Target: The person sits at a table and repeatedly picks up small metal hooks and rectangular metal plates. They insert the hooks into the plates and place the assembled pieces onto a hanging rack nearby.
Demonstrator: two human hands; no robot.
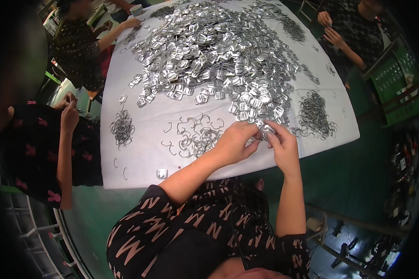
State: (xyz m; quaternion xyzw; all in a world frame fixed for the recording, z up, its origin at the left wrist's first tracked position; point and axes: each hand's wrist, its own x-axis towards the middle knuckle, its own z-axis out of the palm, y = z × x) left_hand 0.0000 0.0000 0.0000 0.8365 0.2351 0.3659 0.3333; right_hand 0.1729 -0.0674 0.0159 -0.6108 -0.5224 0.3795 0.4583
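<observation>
My left hand [237,142] is closed at the near edge of a large heap of small silver metal plates [209,51]. Its thumb and fingers are pressed together, and whatever is between them is hidden. Just beside it, my right hand [285,148] pinches a small shiny metal plate [268,130] between thumb and fingers. The two hands almost meet. Left of my left hand lies a loose spread of bent wire hooks [198,139]. A denser pile of such wire hooks [315,114] sits to the right of my right hand.
The white-covered table [144,160] carries another wire-hook pile [122,128] at left and a single plate [162,173] near the front edge. Co-workers' hands [69,111] show at left, at far left [134,23] and far right [331,35]. A cup [136,10] stands at the back left.
</observation>
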